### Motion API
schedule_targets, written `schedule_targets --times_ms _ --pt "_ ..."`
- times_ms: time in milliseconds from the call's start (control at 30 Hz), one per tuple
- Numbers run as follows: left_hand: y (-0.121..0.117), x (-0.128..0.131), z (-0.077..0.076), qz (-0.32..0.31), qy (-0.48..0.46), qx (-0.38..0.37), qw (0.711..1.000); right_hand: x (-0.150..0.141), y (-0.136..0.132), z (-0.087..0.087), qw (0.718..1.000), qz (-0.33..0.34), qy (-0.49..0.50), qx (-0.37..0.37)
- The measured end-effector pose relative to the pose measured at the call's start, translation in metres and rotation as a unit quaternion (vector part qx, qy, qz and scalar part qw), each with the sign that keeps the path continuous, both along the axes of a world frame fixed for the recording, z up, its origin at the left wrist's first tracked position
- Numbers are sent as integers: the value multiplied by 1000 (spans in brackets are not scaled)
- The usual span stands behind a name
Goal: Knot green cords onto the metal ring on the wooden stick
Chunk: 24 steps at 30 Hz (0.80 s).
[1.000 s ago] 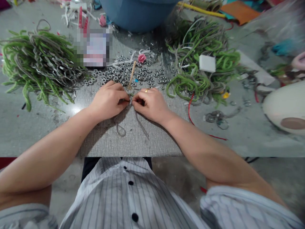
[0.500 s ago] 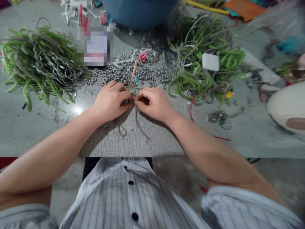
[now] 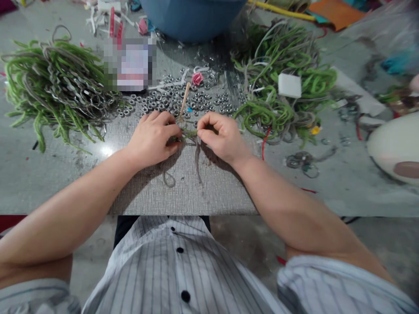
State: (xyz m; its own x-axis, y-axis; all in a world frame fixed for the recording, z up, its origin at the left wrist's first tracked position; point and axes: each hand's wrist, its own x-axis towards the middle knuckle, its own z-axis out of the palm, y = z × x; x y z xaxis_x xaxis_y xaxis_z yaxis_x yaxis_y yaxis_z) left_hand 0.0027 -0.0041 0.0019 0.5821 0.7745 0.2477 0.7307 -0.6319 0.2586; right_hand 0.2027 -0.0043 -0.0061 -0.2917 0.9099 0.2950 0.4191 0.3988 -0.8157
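Note:
A short green cord (image 3: 189, 133) runs between my two hands just above the table. My left hand (image 3: 155, 136) is closed around its left part, the fingertips curled under and partly hidden. Thumb and forefinger of my right hand (image 3: 222, 136) pinch the cord's right end. Below the fingers a grey cord (image 3: 197, 163) hangs down onto the table, and a small grey loop (image 3: 169, 179) lies under my left hand. A thin wooden stick (image 3: 185, 99) leans just beyond the hands, among many small metal rings (image 3: 157, 101).
On the left lies a bundle of green and grey cords with metal links (image 3: 55, 87). A tangled heap of green cords (image 3: 281, 87) with a white block (image 3: 290, 85) on it is at right. A blue basin (image 3: 193, 19) stands behind, and a rounded white object (image 3: 396, 148) far right.
My right hand has moved a little to the right, away from the left, and more of the green cord shows between them. The grey hanging end has shifted with it. My left hand stays put.

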Motion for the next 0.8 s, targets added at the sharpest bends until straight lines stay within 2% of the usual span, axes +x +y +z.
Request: schedule_targets --times_ms 233,433,600,800 --pt "-1 -1 6 0 18 -21 1000 4 1 0 998 8 67 -13" --pt "-1 -1 8 6 37 -6 999 9 7 -5 993 -51 108 -7" --pt "-1 -1 9 10 55 -11 998 16 16 -15 984 -120 123 35" --pt "-1 -1 10 13 54 -13 998 21 22 -27 987 -130 86 41"
